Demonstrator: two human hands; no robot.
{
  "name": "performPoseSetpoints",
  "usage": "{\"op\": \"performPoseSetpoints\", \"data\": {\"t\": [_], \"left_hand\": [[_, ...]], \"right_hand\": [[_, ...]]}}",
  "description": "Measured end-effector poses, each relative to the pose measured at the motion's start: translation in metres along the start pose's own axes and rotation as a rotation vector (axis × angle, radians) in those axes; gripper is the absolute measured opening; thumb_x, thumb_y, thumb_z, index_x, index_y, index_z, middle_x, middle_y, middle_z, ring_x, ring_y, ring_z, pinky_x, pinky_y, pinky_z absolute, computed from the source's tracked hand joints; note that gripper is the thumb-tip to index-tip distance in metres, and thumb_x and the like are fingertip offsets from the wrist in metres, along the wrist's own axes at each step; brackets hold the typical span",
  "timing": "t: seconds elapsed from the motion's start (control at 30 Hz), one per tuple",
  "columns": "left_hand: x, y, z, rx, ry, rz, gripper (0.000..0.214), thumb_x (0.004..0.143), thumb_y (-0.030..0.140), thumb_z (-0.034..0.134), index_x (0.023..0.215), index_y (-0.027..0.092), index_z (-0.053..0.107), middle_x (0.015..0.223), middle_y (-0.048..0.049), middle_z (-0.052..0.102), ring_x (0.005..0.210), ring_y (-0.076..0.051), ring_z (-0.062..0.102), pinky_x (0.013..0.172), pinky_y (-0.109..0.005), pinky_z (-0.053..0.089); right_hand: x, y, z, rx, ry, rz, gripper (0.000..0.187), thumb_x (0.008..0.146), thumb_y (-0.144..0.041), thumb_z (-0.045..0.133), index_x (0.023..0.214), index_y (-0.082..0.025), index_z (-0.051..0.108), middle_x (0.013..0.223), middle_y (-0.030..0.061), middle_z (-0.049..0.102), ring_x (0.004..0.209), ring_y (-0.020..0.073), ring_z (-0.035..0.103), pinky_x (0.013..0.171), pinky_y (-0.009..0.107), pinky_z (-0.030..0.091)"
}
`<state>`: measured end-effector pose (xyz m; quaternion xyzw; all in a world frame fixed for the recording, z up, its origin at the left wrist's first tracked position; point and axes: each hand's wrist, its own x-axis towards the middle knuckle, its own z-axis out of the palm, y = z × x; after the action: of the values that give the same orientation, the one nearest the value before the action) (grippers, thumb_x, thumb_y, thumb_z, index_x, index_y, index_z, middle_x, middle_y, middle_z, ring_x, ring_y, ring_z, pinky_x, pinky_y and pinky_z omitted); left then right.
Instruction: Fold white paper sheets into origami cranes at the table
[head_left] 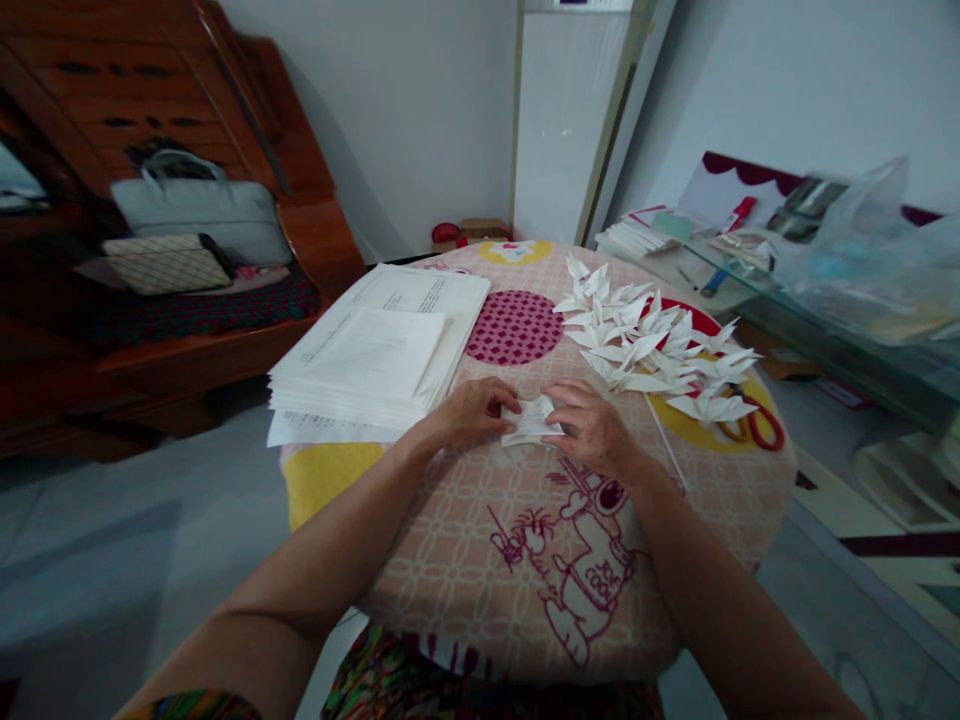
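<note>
A small folded piece of white paper [531, 420] lies on the round table's pink patterned cloth [480, 560]. My left hand [472, 410] pinches its left edge with curled fingers. My right hand [589, 425] presses and grips its right side, fingers bent over it. Just beyond my right hand sits a heap of several finished folded white paper shapes [652, 345]. To the left of my left hand is a thick stack of white sheets [382, 350].
Red-handled scissors [754, 425] lie at the table's right edge, partly under the paper shapes, with a thin white stick [664, 440] beside them. A wooden bench with bags [191, 225] stands left. A glass table with a plastic bag [870, 260] stands right.
</note>
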<state>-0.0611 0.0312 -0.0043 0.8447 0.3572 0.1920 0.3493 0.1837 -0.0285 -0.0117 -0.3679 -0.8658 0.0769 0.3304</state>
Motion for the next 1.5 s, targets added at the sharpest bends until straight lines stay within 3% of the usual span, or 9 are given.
{"op": "performPoseSetpoints", "data": {"t": [0.17,0.4,0.53,0.7,0.97,1.2,1.3,1.4,1.5], "left_hand": [[-0.001,-0.003,-0.001,0.030,-0.010,0.015,0.027,0.072,0.021,0.071,0.098,0.018,0.077,0.116,-0.0080,0.069,0.082,-0.013,0.063,0.075,-0.025,0.050],[0.000,-0.003,0.002,0.127,0.043,0.032,0.035,0.068,0.009,0.068,0.101,0.017,0.075,0.116,-0.0075,0.069,0.092,-0.017,0.066,0.084,-0.030,0.053],[-0.001,0.003,0.001,0.273,0.104,0.080,0.027,0.067,0.008,0.072,0.093,0.016,0.076,0.115,-0.0090,0.069,0.108,-0.023,0.064,0.099,-0.038,0.050],[-0.003,0.003,-0.002,0.244,0.054,0.130,0.027,0.070,0.005,0.067,0.093,0.018,0.075,0.108,-0.0057,0.071,0.098,-0.019,0.067,0.092,-0.032,0.053],[0.001,-0.012,-0.002,0.115,0.041,0.188,0.026,0.073,0.008,0.068,0.096,0.017,0.075,0.109,-0.0063,0.072,0.099,-0.018,0.068,0.093,-0.033,0.053],[-0.001,-0.009,0.002,0.104,0.036,0.199,0.032,0.074,0.005,0.063,0.100,0.019,0.075,0.109,-0.0052,0.071,0.098,-0.017,0.066,0.092,-0.032,0.052],[-0.001,-0.007,0.002,0.090,0.034,0.197,0.031,0.074,0.007,0.063,0.101,0.019,0.074,0.109,-0.0052,0.071,0.098,-0.017,0.065,0.090,-0.030,0.051],[-0.001,-0.001,0.000,0.032,0.047,0.163,0.021,0.081,0.017,0.061,0.098,0.017,0.073,0.104,-0.0061,0.071,0.092,-0.016,0.065,0.083,-0.028,0.051],[-0.003,0.012,-0.003,0.009,0.061,0.082,0.032,0.094,0.035,0.049,0.093,0.013,0.071,0.084,-0.0050,0.069,0.075,-0.015,0.060,0.070,-0.027,0.047]], "right_hand": [[0.003,-0.008,0.000,-0.020,0.022,-0.083,0.004,0.083,-0.020,0.071,0.080,-0.018,0.072,0.111,0.0145,0.072,0.118,0.0310,0.059,0.099,0.052,0.049],[0.003,-0.015,0.002,-0.187,0.013,-0.130,0.010,0.085,-0.011,0.062,0.079,-0.016,0.068,0.082,0.0102,0.071,0.094,0.0274,0.063,0.090,0.046,0.052],[0.002,-0.015,0.000,-0.230,-0.043,-0.116,0.013,0.086,-0.015,0.065,0.073,-0.018,0.066,0.078,0.0086,0.070,0.101,0.0279,0.060,0.086,0.041,0.050],[0.002,-0.018,-0.001,-0.264,-0.129,-0.088,0.019,0.085,-0.016,0.066,0.067,-0.018,0.063,0.072,0.0064,0.066,0.084,0.0225,0.057,0.075,0.034,0.046],[0.007,-0.022,0.009,-0.392,-0.172,-0.100,0.015,0.085,-0.013,0.061,0.071,-0.018,0.066,0.077,0.0077,0.065,0.085,0.0234,0.051,0.080,0.037,0.039],[0.009,-0.024,0.017,-0.398,0.028,0.022,0.008,0.083,-0.011,0.061,0.084,-0.017,0.067,0.091,0.0100,0.066,0.089,0.0255,0.053,0.079,0.038,0.041],[0.010,-0.024,0.019,-0.371,0.127,0.072,0.016,0.083,-0.013,0.063,0.099,-0.016,0.066,0.097,0.0113,0.066,0.093,0.0275,0.054,0.082,0.040,0.043],[0.011,-0.024,0.021,-0.350,0.195,0.136,0.025,0.084,-0.019,0.065,0.109,-0.014,0.063,0.097,0.0133,0.065,0.093,0.0298,0.053,0.081,0.042,0.044],[0.012,-0.024,0.022,-0.337,0.205,0.182,0.014,0.085,-0.024,0.066,0.096,-0.017,0.062,0.090,0.0122,0.062,0.089,0.0298,0.052,0.079,0.042,0.043]]}}
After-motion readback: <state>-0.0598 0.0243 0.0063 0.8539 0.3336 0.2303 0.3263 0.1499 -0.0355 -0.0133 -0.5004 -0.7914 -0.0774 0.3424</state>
